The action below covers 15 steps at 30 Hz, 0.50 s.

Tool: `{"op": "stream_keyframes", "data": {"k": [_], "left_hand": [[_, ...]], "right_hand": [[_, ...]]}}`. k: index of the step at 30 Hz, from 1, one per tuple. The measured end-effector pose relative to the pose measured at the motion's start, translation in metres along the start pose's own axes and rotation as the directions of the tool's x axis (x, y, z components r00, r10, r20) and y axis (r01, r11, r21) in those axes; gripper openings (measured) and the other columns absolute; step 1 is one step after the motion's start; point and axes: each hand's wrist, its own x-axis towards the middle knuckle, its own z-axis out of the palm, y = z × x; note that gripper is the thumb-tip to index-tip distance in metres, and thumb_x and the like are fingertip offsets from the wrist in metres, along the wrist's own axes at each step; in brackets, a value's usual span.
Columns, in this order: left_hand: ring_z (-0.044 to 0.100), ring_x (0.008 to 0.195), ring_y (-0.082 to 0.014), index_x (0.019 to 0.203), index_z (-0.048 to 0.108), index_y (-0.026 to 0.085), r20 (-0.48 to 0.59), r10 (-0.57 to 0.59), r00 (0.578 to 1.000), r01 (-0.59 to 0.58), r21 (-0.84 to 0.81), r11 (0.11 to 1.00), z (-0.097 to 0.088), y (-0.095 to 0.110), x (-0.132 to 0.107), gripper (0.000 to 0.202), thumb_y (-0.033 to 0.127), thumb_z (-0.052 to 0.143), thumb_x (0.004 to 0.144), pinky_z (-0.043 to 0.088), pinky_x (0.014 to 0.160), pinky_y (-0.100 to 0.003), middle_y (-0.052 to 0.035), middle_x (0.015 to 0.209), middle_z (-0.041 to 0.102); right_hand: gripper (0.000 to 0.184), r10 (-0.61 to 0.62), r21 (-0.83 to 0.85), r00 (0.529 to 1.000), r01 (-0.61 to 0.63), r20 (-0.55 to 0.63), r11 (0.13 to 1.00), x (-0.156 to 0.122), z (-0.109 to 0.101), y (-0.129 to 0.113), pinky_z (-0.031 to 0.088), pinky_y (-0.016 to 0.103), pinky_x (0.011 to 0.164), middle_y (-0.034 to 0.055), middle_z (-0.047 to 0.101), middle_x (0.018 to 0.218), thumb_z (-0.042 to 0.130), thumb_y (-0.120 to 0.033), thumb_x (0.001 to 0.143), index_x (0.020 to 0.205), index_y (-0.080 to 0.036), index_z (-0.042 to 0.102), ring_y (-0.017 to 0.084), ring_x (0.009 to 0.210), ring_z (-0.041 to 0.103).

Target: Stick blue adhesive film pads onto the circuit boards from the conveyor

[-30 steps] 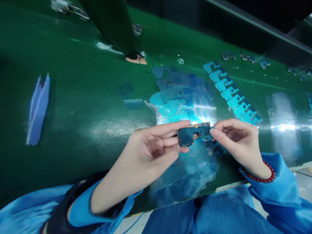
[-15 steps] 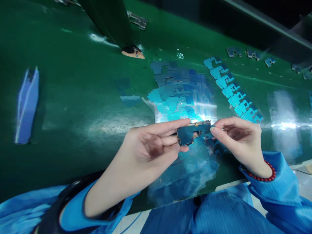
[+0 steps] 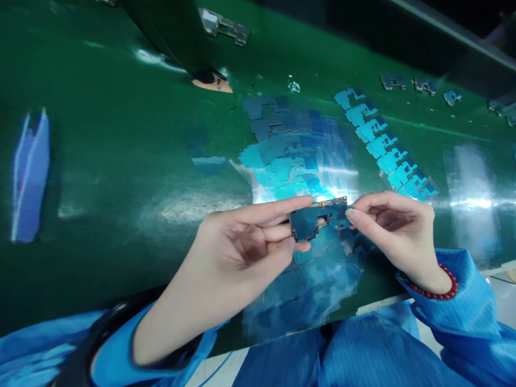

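A small blue circuit board point(image 3: 312, 219) with a notched outline is held above the green belt point(image 3: 121, 161). My left hand point(image 3: 242, 252) pinches its left end between thumb and forefinger. My right hand point(image 3: 389, 228) pinches its right end with closed fingertips. Right under the board lies a clear film sheet point(image 3: 298, 166) carrying several blue stickers cut to the board's shape. Both wrists wear blue sleeves; a red bead bracelet point(image 3: 437, 287) circles the right one.
A strip of blue stickers point(image 3: 382, 145) runs diagonally at the right. Blue tweezers point(image 3: 28, 177) lie at the far left. More small boards point(image 3: 419, 86) sit along the far belt edge, and a dark post point(image 3: 177, 37) stands on the belt behind. Another clear film point(image 3: 470, 199) lies far right.
Both hands keep the same grip on the board. The view has drifted slightly, so the tweezers and stickers appear shifted to the left.
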Motion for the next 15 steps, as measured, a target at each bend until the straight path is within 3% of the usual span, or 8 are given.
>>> {"op": "stream_keyframes", "data": {"k": [8,15], "left_hand": [[0.074,0.069,-0.0172,0.106,0.075,0.03,-0.007,0.015,1.0,-0.015,0.014,1.0,0.0001,0.0004,-0.0001,0.039,0.018,0.069,0.069,0.063,0.077,-0.031,0.0057,0.067,0.076],[0.075,0.071,-0.0182,0.104,0.075,0.03,-0.024,0.011,1.0,-0.011,0.02,1.0,0.0004,0.0019,-0.0005,0.038,0.018,0.07,0.069,0.063,0.074,-0.03,0.0039,0.077,0.079]], "right_hand": [[0.011,-0.002,-0.011,1.0,0.002,-0.007,1.0,-0.0004,-0.0004,0.0012,0.06,0.018,0.057,-0.0028,0.073,0.07,0.075,-0.011,0.073,0.073,-0.02,0.07,0.01,0.059,0.069],[0.01,0.013,0.0,1.0,-0.013,-0.01,1.0,-0.0005,0.0001,0.0009,0.062,0.019,0.058,-0.0022,0.073,0.071,0.075,-0.012,0.073,0.073,-0.021,0.07,0.011,0.059,0.069]]}}
